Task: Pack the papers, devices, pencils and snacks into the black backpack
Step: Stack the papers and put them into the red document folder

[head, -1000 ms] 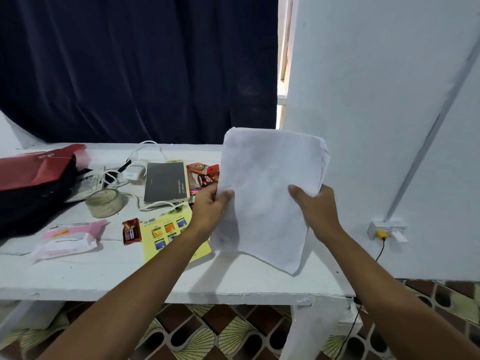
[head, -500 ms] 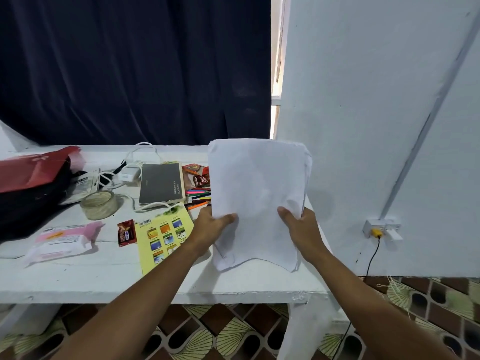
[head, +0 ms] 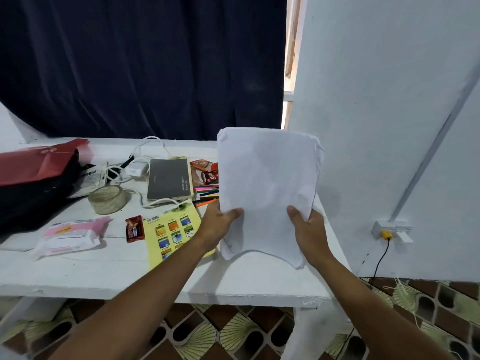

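While both hands grip it, the stack of white paper sheets stands nearly upright above the right end of the white painted table. Left hand pinches the stack's lower left edge, thumb across the front. Right hand pinches the lower right edge the same way. The bottom edge sags between the two grips; the top corners curl slightly.

Just left of the stack: a fan of coloured pencils, partly hidden behind the paper, and behind them red and orange snack packets. Next left lies a dark grey flat device, with white cables and a white charger beside it. A yellow printed card lies flat under the left wrist; a small red-brown chocolate bar sits just beside its left edge.

Further left: a roll of clear tape, a pink-and-white soft pack, then the black backpack at the table's left end, a red paper bag resting on top of it.

Dark navy curtain behind; white wall at right.
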Demonstrator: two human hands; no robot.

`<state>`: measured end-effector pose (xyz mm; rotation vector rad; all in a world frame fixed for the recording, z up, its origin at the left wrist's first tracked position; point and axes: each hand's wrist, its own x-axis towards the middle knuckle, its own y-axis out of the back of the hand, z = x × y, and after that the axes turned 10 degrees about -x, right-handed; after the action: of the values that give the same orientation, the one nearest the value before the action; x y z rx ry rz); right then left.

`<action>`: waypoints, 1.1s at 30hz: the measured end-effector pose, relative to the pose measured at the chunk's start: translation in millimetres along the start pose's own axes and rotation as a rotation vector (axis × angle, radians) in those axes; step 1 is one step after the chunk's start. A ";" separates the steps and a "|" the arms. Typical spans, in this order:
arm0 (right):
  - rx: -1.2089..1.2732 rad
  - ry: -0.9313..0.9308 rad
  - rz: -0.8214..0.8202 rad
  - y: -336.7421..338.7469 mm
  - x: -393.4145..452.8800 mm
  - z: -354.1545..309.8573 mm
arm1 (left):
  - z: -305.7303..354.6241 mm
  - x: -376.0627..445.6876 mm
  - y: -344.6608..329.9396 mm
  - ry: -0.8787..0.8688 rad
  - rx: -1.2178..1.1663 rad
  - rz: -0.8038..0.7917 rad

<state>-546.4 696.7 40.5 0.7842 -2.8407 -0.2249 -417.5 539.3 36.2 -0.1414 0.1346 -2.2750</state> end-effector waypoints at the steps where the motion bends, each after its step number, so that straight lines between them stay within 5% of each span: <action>1: 0.005 0.009 0.000 -5.3 5.1 -6.5 | 9.7 5.2 5.6 -0.016 0.016 -0.013; 15: 0.246 -0.150 -0.597 -165.6 13.1 -71.8 | 93.7 28.7 222.1 0.201 -0.027 -0.073; 33: 0.176 -0.143 -0.628 -438.5 59.1 -109.0 | 117.7 90.5 442.8 0.225 -0.038 0.186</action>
<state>-356.9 283.3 69.3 1.7473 -2.6699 -0.1152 -127.6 177.7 94.0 0.1047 0.2966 -2.0980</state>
